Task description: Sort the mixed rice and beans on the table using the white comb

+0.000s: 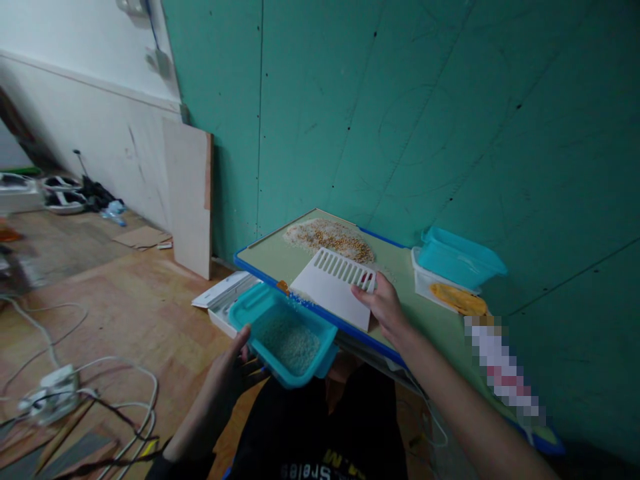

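My left hand (230, 367) holds a teal plastic container (325, 363) at its near left side, thumb by the rim and fingers partly hidden beneath. White grains (290, 340) cover its bottom, and it sits just below the table's blue edge. In my right hand (383, 303) is a flat white slotted panel (333, 293), gripped by its right end and tilted over the tabletop (263, 263). White grains spill over the edge into the container, left of the panel. Behind the panel lies a spread pile of white grains mixed with yellow kernels (335, 239).
A second teal container (460, 257) and a yellow-orange oval item (457, 299) rest at the table's right, by the green wall (400, 120). A white box (223, 323) is behind the held container. Cables and a power strip (55, 393) lie on the floor at left.
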Available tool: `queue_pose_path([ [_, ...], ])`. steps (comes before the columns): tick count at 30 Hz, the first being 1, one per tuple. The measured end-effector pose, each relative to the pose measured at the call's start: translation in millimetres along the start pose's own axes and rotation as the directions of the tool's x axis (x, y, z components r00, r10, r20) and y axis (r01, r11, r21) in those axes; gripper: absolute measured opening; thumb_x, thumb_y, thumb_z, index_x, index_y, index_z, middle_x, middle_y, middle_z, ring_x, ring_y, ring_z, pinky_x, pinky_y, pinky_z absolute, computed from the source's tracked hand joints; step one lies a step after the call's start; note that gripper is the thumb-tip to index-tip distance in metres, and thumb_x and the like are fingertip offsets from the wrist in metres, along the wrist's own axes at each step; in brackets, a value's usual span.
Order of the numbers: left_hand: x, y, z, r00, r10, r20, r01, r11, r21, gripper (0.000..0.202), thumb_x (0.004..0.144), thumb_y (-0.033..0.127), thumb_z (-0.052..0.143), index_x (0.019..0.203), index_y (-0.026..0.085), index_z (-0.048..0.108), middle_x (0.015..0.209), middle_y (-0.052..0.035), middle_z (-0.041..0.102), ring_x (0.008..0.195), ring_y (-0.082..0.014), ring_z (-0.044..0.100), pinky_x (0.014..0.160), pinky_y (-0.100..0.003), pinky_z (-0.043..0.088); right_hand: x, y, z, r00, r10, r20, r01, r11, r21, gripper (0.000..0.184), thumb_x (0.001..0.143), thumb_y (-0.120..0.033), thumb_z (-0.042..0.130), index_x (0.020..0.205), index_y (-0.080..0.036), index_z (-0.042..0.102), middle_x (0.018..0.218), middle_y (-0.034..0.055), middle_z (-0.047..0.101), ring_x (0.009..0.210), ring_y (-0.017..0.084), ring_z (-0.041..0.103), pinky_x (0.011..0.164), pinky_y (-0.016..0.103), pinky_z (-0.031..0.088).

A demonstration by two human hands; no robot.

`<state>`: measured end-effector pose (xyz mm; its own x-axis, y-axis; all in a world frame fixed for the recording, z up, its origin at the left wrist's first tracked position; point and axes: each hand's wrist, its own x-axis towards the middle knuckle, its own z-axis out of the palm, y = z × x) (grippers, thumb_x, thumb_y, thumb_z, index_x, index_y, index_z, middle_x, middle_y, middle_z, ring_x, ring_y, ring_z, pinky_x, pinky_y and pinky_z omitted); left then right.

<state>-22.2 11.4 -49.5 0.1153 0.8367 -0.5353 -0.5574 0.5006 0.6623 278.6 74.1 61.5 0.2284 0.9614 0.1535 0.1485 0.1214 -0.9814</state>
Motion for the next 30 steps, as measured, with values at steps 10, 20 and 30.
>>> queue_pose_path([
  [10, 4, 1, -0.6, 0.999, 0.005, -0.049, -0.005, 1.000, -0.009, 0.057, 0.061, 0.060, 0.086, 0.043, 0.020, 0.049, 0.068, -0.0095, 0.069, 0.076, -0.0289, 0.073, 0.077, -0.048, 0.063, 22, 3, 13, 0.992, -0.065, -0.112, 0.073, 0.995, 0.063, 0.050, 0.059, -0.036, 0.083, 0.101, -0.021, 0.061, 0.099, 0.0048, 0.075, 0.088, 0.024, 0.070, 0.082, 0.038, 0.055],
  [20, 5, 2, -3.1, 0.997, 0.026, -0.072, -0.027, 1.000, -0.013, 0.058, 0.060, 0.063, 0.085, 0.044, 0.021, 0.048, 0.068, -0.0098, 0.069, 0.075, -0.0290, 0.073, 0.075, -0.047, 0.063, 20, 5, 35, 0.999, -0.048, 0.021, 0.047, 0.999, 0.026, 0.044, 0.060, -0.033, 0.082, 0.097, -0.022, 0.061, 0.094, 0.0027, 0.075, 0.084, 0.022, 0.069, 0.078, 0.035, 0.054],
  [30, 0, 2, 1.5, 0.997, 0.041, -0.065, -0.041, 0.999, -0.011, 0.058, 0.062, 0.063, 0.084, 0.043, 0.022, 0.047, 0.064, -0.0082, 0.067, 0.072, -0.0281, 0.072, 0.072, -0.046, 0.062, -4, -4, 30, 0.999, -0.037, 0.009, 0.036, 0.995, 0.092, 0.046, 0.061, -0.036, 0.084, 0.099, -0.023, 0.061, 0.094, 0.0041, 0.074, 0.083, 0.024, 0.069, 0.078, 0.038, 0.055],
])
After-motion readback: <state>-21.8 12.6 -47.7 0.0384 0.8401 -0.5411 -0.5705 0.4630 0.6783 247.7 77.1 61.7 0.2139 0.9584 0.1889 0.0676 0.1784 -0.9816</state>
